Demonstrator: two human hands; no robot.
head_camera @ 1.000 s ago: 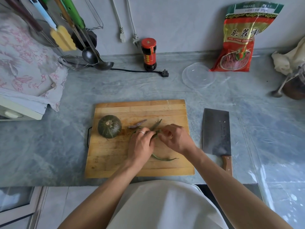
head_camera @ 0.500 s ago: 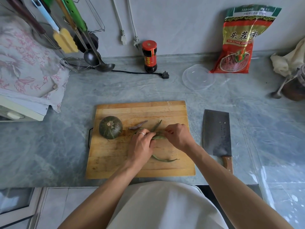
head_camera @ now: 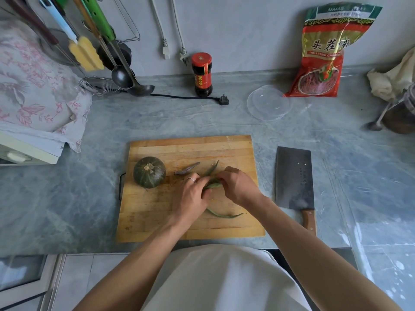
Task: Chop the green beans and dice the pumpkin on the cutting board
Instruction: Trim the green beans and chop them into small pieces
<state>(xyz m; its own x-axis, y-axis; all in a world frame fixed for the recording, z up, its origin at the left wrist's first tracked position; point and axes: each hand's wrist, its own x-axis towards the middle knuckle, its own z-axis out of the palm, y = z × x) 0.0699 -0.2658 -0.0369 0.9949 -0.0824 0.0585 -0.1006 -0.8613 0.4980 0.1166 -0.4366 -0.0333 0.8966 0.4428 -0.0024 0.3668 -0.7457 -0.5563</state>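
Nearest, a loose bean, thin and curved, on the wooden board just below the wrists. Above it, left hand and right hand meeting mid-board, fingers curled, pinching one green bean between them; only its middle visible in the gap between the fingertips. Silver ring on a left finger. Just beyond, two more pods: a purplish one and a dark green one, both tapered. Left of these, round ribbed pumpkin, dark green, stem up. Right of the board, flat steel cleaver, wooden handle, on the marbled grey counter. Farther back, clear plastic lid and dark red-capped bottle.
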